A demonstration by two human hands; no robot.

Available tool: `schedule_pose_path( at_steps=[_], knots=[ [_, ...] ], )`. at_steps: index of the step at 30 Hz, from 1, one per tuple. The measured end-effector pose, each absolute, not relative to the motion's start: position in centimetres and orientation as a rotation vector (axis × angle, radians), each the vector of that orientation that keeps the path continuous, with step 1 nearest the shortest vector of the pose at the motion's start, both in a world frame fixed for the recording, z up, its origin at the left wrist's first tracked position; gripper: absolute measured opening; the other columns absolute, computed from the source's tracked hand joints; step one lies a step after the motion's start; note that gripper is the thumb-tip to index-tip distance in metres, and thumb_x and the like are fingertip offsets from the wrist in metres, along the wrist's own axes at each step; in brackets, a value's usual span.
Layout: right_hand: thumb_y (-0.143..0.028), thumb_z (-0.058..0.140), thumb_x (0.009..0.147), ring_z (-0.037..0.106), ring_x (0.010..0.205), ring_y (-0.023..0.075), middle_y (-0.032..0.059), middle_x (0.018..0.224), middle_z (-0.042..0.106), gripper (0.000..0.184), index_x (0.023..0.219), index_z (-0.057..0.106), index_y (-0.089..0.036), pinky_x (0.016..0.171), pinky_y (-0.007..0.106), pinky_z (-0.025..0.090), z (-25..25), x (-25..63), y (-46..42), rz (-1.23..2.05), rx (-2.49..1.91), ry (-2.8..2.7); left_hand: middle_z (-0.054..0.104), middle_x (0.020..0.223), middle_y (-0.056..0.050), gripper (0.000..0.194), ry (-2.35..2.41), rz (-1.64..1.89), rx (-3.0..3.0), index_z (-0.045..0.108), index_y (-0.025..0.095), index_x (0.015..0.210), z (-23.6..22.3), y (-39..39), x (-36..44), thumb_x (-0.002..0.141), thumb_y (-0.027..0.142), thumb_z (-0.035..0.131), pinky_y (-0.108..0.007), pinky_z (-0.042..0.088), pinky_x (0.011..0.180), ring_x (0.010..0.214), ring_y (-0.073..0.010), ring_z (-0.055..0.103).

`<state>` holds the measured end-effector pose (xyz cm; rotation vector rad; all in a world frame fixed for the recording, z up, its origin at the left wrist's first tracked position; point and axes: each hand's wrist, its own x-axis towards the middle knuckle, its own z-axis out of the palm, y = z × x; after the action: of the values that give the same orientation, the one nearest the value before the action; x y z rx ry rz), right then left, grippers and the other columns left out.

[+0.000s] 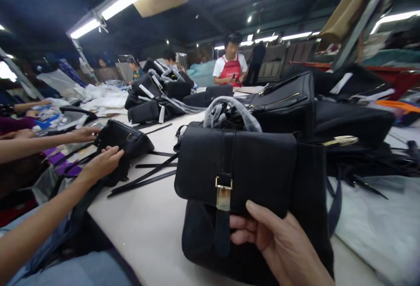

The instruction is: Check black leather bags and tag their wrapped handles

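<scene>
A black backpack (262, 163) with a front flap stands at the near side of the table. Its flap carries a strap with a gold buckle (224, 192), and a plastic-wrapped handle (234, 111) arches above the top. At the flap's lower edge, right of the buckle, my right hand (275, 238) is closed, thumb on the front and fingers curled below. The strap's end (222, 233) hangs just left of those fingers. My left hand is out of sight.
On the left, a co-worker's hands (105, 159) hold a smaller black bag (123, 146). Black bags (154, 89) are heaped further back, and more (282, 102) lie behind the backpack. White plastic (377, 220) covers the right side. A person in a red apron (231, 71) stands opposite.
</scene>
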<state>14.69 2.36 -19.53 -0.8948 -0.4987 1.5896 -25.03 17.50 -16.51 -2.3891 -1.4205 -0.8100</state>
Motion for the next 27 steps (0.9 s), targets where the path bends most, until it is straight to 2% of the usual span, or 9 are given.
schedule_pose_path(
  at_steps=[4, 7, 9, 11, 14, 18, 21, 24, 27],
  knots=[
    [-0.033, 0.084, 0.061, 0.069, 0.059, 0.0222, 0.0082, 0.063, 0.073, 0.023, 0.065, 0.073, -0.014, 0.043, 0.024, 0.051, -19.2, 13.9, 2.4, 1.556, -0.762, -0.556, 0.047, 0.051, 0.001, 0.035, -1.413, -1.136, -2.467, 0.054, 0.021, 0.041, -14.4, 16.1, -23.0, 0.075, 0.029, 0.049, -0.047, 0.053, 0.078, 0.07, -0.022, 0.069],
    [-0.028, 0.081, 0.063, 0.07, 0.067, 0.0229, 0.0068, 0.074, 0.076, 0.017, 0.073, 0.075, -0.015, 0.053, 0.03, 0.056, -19.3, 13.7, 2.6, 1.505, -0.703, -0.577, 0.048, 0.044, 0.0, 0.035, -1.409, -1.31, -2.466, 0.061, 0.03, 0.04, -13.9, 12.2, -20.1, 0.071, 0.042, 0.051, -0.043, 0.057, 0.063, 0.058, -0.0254, 0.067],
    [-0.027, 0.079, 0.064, 0.071, 0.073, 0.0249, 0.0071, 0.079, 0.077, 0.017, 0.077, 0.076, -0.016, 0.062, 0.035, 0.058, -19.3, 13.5, 2.9, 1.522, -0.663, -0.574, 0.057, 0.046, -0.001, 0.02, -1.415, -1.398, -2.459, 0.068, 0.04, 0.049, -14.9, 7.7, -17.1, 0.065, 0.05, 0.06, -0.038, 0.056, 0.049, 0.058, -0.0291, 0.067],
    [-0.027, 0.078, 0.064, 0.071, 0.075, 0.0262, 0.007, 0.077, 0.078, 0.015, 0.074, 0.076, -0.016, 0.065, 0.036, 0.058, -19.1, 13.4, 3.1, 1.538, -0.637, -0.554, 0.067, 0.056, -0.001, 0.013, -1.42, -1.465, -2.5, 0.073, 0.039, 0.063, -16.5, 3.0, -13.4, 0.068, 0.047, 0.064, -0.031, 0.057, 0.049, 0.059, -0.025, 0.068],
    [-0.026, 0.077, 0.063, 0.071, 0.072, 0.0256, 0.0067, 0.074, 0.078, 0.011, 0.069, 0.076, -0.017, 0.066, 0.037, 0.057, -18.6, 13.0, 3.6, 1.541, -0.617, -0.539, 0.073, 0.08, -0.006, 0.02, -1.666, -1.851, -2.585, 0.073, 0.029, 0.083, -18.1, -1.1, -8.0, 0.085, 0.039, 0.055, -0.028, 0.058, 0.068, 0.073, -0.0211, 0.069],
    [-0.025, 0.076, 0.063, 0.07, 0.07, 0.0251, 0.0074, 0.075, 0.078, 0.01, 0.068, 0.076, -0.016, 0.067, 0.038, 0.057, -18.1, 12.7, 4.4, 1.539, -0.594, -0.597, 0.065, 0.067, -0.002, 0.023, -1.801, -2.244, -2.41, 0.067, 0.025, 0.081, -17.3, -0.3, -3.9, 0.085, 0.044, 0.055, -0.027, 0.054, 0.062, 0.064, -0.0182, 0.063],
    [-0.024, 0.075, 0.062, 0.069, 0.067, 0.0249, 0.0063, 0.073, 0.077, 0.011, 0.069, 0.076, -0.016, 0.06, 0.037, 0.056, -18.3, 12.5, 4.9, 1.505, -0.56, -0.658, 0.064, 0.07, -0.002, 0.021, -1.846, -2.419, -2.327, 0.064, 0.023, 0.084, -16.7, 1.3, -2.7, 0.084, 0.043, 0.057, -0.026, 0.052, 0.058, 0.06, -0.0158, 0.061],
    [-0.024, 0.075, 0.063, 0.068, 0.068, 0.0251, 0.006, 0.071, 0.076, 0.01, 0.069, 0.076, -0.016, 0.059, 0.037, 0.056, -18.8, 12.3, 5.2, 1.474, -0.55, -0.705, 0.065, 0.076, -0.002, 0.022, -1.84, -2.421, -2.334, 0.062, 0.023, 0.097, -17.2, 1.8, -1.9, 0.086, 0.04, 0.055, -0.024, 0.05, 0.054, 0.06, -0.0144, 0.06],
    [-0.023, 0.075, 0.064, 0.068, 0.071, 0.0252, 0.005, 0.07, 0.075, 0.008, 0.068, 0.075, -0.016, 0.063, 0.037, 0.057, -18.8, 12.1, 5.1, 1.436, -0.559, -0.739, 0.064, 0.076, -0.003, 0.017, -1.718, -2.029, -2.299, 0.064, 0.026, 0.099, -17.9, 1.7, -1.4, 0.088, 0.031, 0.052, -0.028, 0.05, 0.06, 0.065, -0.0166, 0.06]
  ],
)
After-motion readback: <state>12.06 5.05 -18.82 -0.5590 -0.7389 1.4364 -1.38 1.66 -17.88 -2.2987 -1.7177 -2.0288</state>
